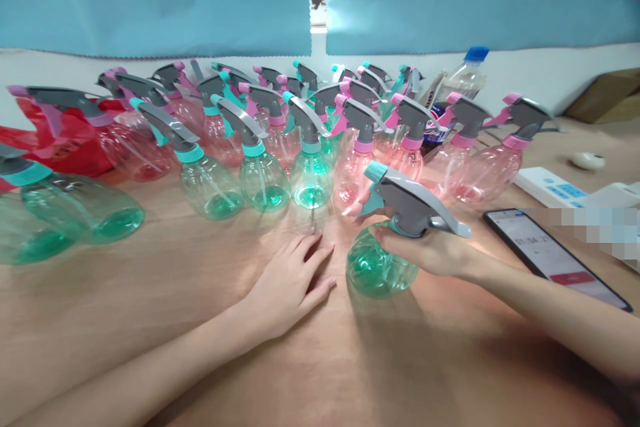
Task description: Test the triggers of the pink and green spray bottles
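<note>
My right hand [430, 250] is wrapped round the neck of a green spray bottle [383, 267] with a grey and teal trigger head. The bottle tilts a little, its nozzle facing left and away from me; whether its base touches the table cannot be told. Palm down on the wooden table [200, 320], my left hand [295, 280] lies with fingers apart and holds nothing. Just beyond both hands stand a green spray bottle [313, 177] with a teal collar and a pink spray bottle [353, 170] with a pink collar.
Several more green and pink spray bottles fill the back, among them a green bottle [100, 207] at the left. A red bag [75, 147] lies behind. On the right are a phone [555, 257], a white power strip [555, 187], a blue-capped bottle [465, 77] and a brown box [605, 97].
</note>
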Demonstrator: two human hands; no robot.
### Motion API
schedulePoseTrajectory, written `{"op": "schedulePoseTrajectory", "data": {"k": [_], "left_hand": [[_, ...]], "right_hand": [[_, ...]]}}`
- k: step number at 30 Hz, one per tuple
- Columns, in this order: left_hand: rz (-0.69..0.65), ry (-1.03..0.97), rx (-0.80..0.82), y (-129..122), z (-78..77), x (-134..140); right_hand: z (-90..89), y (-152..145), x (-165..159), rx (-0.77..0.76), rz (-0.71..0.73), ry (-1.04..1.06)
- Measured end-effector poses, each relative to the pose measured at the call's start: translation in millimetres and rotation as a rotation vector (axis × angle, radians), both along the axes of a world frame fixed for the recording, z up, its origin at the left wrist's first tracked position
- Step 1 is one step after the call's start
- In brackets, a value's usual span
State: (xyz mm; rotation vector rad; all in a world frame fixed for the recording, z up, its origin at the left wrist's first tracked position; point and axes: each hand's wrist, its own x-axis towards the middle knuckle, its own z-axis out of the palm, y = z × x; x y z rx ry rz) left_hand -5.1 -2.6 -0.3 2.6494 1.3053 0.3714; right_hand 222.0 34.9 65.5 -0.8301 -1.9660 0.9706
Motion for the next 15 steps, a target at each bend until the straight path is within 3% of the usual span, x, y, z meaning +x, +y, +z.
{"op": "schedulePoseTrajectory", "data": {"k": [6, 15], "left_hand": [[-0.003, -0.003, -0.007, 0.0, 1.2, -0.2], [-0.001, 0.005, -0.007, 0.4, -0.1, 0.0]], "right_hand": [[1.3, 0.4, -0.3, 0.103, -0.084, -0.02], [6.4, -2.6, -3.1, 0.07, -0.113, -0.001]]}}
